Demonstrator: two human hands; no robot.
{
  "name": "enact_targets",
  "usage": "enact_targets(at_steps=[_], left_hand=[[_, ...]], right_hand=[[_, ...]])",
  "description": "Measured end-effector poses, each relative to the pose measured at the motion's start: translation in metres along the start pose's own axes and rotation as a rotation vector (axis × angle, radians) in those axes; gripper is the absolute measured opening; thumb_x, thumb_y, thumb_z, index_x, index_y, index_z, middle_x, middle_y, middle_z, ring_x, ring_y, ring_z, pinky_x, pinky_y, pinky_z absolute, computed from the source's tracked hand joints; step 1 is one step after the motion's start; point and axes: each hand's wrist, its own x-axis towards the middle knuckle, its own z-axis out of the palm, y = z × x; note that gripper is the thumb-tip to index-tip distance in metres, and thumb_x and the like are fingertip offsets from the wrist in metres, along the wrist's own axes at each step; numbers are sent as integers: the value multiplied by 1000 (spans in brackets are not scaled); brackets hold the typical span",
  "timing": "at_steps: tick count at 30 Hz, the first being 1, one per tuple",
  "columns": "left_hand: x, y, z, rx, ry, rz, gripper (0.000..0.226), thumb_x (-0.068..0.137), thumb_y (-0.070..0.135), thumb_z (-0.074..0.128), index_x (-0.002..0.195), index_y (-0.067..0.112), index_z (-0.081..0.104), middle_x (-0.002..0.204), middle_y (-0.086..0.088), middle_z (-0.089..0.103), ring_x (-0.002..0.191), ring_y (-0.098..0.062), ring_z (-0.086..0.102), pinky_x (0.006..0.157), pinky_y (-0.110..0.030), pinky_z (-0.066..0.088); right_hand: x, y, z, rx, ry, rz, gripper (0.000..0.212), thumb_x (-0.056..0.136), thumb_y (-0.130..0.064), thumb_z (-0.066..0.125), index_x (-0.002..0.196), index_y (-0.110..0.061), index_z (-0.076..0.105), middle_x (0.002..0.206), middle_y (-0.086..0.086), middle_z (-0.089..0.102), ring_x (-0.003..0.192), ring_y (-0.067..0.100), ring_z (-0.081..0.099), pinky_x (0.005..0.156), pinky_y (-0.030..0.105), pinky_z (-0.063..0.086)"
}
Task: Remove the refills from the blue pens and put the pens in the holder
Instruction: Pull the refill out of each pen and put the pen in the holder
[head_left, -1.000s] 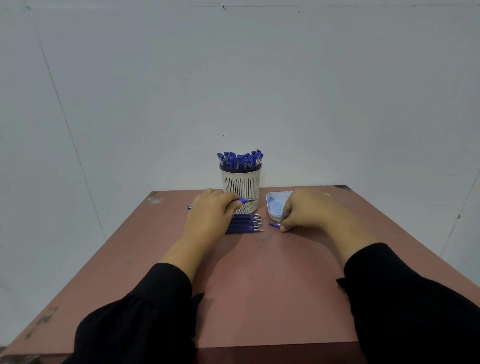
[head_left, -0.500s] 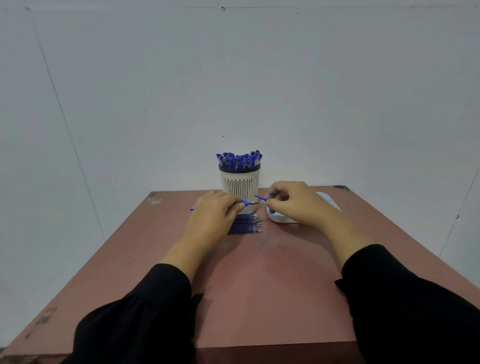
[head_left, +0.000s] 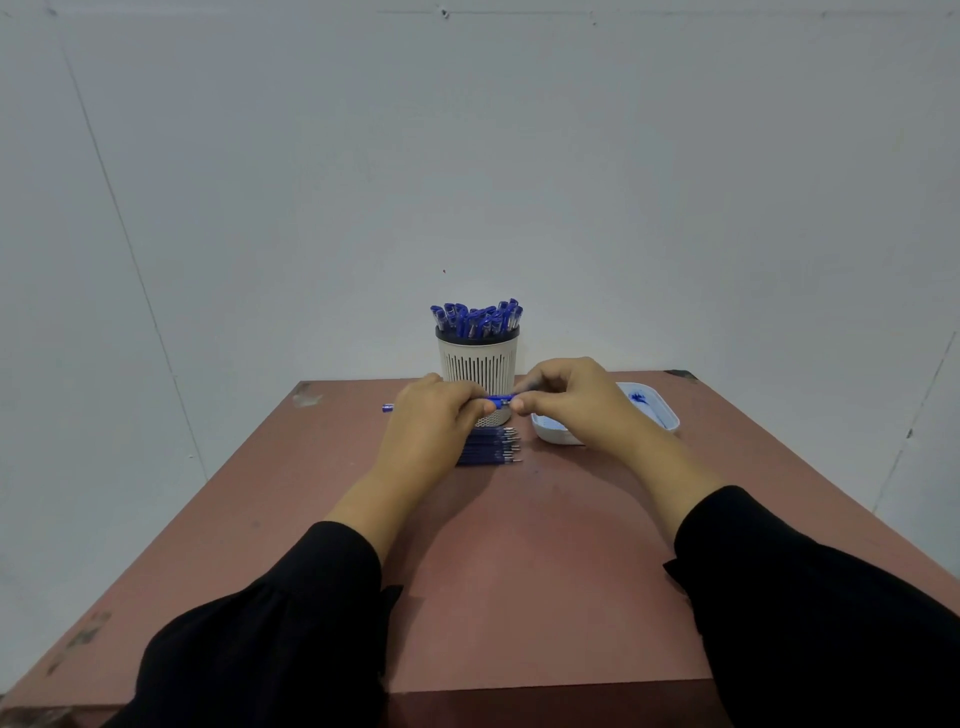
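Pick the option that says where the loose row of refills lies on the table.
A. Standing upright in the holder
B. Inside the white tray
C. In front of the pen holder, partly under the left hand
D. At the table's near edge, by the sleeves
C: the refills lie flat in a row on the table just in front of the pen holder, their left ends hidden by the left hand.

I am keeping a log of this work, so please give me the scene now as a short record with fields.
left hand: left hand grips a blue pen held level
right hand: right hand pinches the pen's right end
holder: holder upright behind the hands, full of capped pens
refills: refills in a row on the table
tray: white tray at right, blue bits inside
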Motion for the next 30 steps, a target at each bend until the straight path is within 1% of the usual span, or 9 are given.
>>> enact_targets(at_steps=[5,8,10,14,17,20,23,27,30], left_hand=[[0,4,-2,-7,22,24,15,89,23,61,92,14,73,70,-5,53,78,-23,49,70,-36,39],[3,1,-4,-28,32,39,15,90,24,61,92,15,72,70,-3,57,79,-22,49,71,-36,40],[6,0,-5,-60,78,61,14,90,25,60,93,17,71,74,0,62,80,-21,50,71,-36,40],[14,-5,-8,41,303,103,19,86,29,62,102,22,70,93,8,69,95,-20,53,83,-34,38],[15,-17,-12,-61,334,-129,36,87,32,65,120,22,61,117,5,61,117,-16,42,98,-35,34],[23,-32,-7,-178,259,-293,52,84,40,65,132,24,51,131,-1,48,127,-17,38,106,-41,36],[36,-35,5,-279,207,-373,70,78,50,68,138,26,43,139,-2,42,132,-17,34,110,-43,31],[48,-24,22,-451,108,-485,109,51,72,67,144,28,31,149,-3,30,139,-19,28,110,-50,31],[55,-26,32,-473,84,-467,101,46,69,70,135,31,39,134,4,50,128,-18,44,103,-47,40]], right_hand=[[-1,-4,1,25,26,-30,13,81,-6,71,77,-18,71,75,1,71,65,-3,61,66,10,47],[0,-5,4,74,60,-37,9,82,-10,72,78,-17,72,71,-4,70,68,0,63,70,13,49],[2,-9,10,269,127,-34,6,85,-9,69,81,-14,70,70,-4,70,69,5,65,71,18,53],[9,-23,15,615,326,-10,12,86,-1,67,88,-12,61,76,7,69,66,13,67,67,24,57],[19,-32,-8,709,572,-96,21,85,0,67,92,-15,54,83,12,69,67,14,70,68,24,57],[35,-45,-35,587,754,-165,21,87,-6,67,93,-20,52,85,8,71,79,18,71,79,31,58],[60,-58,-46,375,791,-199,18,87,-12,65,93,-23,53,84,6,71,81,14,70,82,31,56],[93,-62,-36,127,625,-211,15,87,-11,63,98,-20,57,85,4,69,83,15,68,72,18,50],[110,-60,-18,21,470,-157,16,85,-10,65,98,-19,61,87,7,69,83,18,68,68,20,51]])
